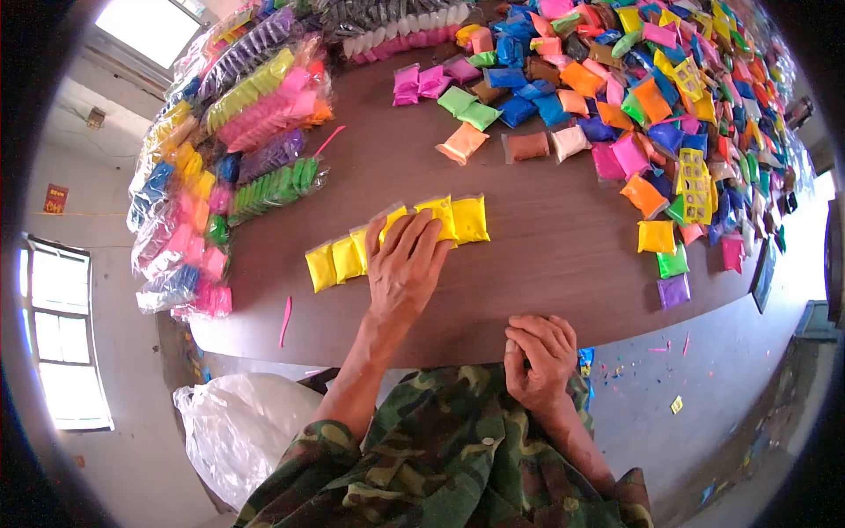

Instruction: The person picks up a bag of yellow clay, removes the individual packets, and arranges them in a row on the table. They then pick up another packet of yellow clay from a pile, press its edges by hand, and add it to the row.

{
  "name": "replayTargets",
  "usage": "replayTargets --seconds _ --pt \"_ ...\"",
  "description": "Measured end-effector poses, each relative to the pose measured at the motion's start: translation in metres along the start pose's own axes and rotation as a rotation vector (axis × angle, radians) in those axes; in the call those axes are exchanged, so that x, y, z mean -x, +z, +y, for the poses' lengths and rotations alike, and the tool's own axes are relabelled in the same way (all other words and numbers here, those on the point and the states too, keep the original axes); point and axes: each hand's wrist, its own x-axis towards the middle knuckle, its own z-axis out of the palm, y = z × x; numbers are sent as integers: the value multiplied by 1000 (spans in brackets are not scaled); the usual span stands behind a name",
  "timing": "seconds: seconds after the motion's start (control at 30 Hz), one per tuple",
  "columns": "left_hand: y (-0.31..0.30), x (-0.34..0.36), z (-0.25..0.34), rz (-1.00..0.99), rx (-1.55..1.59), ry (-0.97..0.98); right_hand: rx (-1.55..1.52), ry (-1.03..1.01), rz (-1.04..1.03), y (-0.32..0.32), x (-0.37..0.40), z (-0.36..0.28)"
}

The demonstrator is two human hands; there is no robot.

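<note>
A row of bright yellow clear-wrapped packets (471, 217) lies overlapping across the brown table, slanting up to the right. My left hand (407, 255) rests on the middle of this row, fingers stretched over the packets and hiding part of them; it is open. At the table's front edge, my right hand (539, 356) is loosely closed, knuckles up, with nothing visible in it. It is apart from the yellow packets.
Bundled packets (273, 110) are stacked along the left side. A large heap of loose coloured packets (598, 84) covers the back right. Pink strips (285, 321) lie on the table (563, 255). A clear plastic bag (242, 431) stands below the front left edge.
</note>
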Motion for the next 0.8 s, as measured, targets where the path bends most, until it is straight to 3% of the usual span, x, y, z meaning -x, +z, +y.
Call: replayTargets --seconds 0.53,0.67,0.8 --pt "-9 5 0 -71 -34 19 -137 54 -17 -10 1 3" --pt "-4 9 -5 -81 -42 44 -221 155 120 -38 -6 4" --pt "-10 8 -6 -28 -21 97 58 187 362 -98 -25 51"
